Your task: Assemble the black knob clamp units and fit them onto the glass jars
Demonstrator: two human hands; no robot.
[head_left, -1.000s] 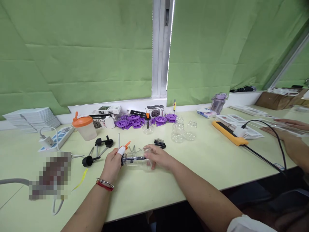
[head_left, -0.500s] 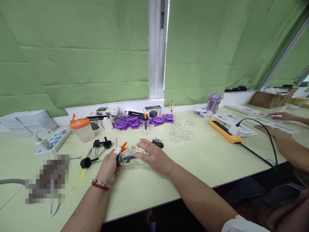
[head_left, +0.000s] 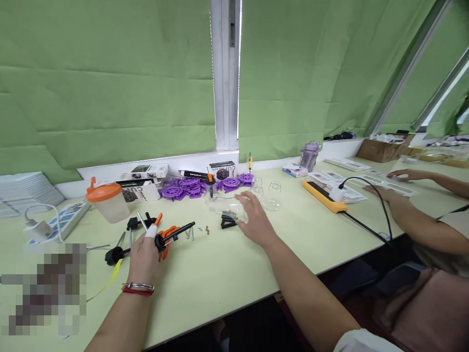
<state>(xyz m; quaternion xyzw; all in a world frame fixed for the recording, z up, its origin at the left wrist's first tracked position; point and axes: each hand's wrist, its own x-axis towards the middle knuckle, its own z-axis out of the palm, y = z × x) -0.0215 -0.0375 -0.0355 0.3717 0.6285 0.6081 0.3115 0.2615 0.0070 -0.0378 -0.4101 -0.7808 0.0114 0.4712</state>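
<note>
My left hand (head_left: 144, 256), with a white wrap on its thumb, is closed around a black fitting with a long thin stem (head_left: 183, 230) pointing right. Orange parts (head_left: 170, 235) show beside it; whether they belong to it is unclear. My right hand (head_left: 254, 220) has its fingers curved around the end of a clear bottle (head_left: 222, 204) that lies sideways in the air or just over the table. Beneath the bottle sits a small black bristled piece (head_left: 229, 222). Screws (head_left: 189, 233) and small brass-coloured bits (head_left: 207, 230) lie between my hands.
Black fittings with tubes (head_left: 116, 255) lie left of my left hand. An orange-lidded cup (head_left: 108, 200), purple wheel-shaped pieces (head_left: 186, 188) and boxes (head_left: 146, 171) stand behind. More clear bottles (head_left: 271, 203) and a yellow power strip (head_left: 324, 196) are at right, near another person's hands (head_left: 381, 193).
The clear bottle has come off the black stem. My right hand has carried it right and away from me, while my left hand keeps the black fitting. The view has turned slightly right.
</note>
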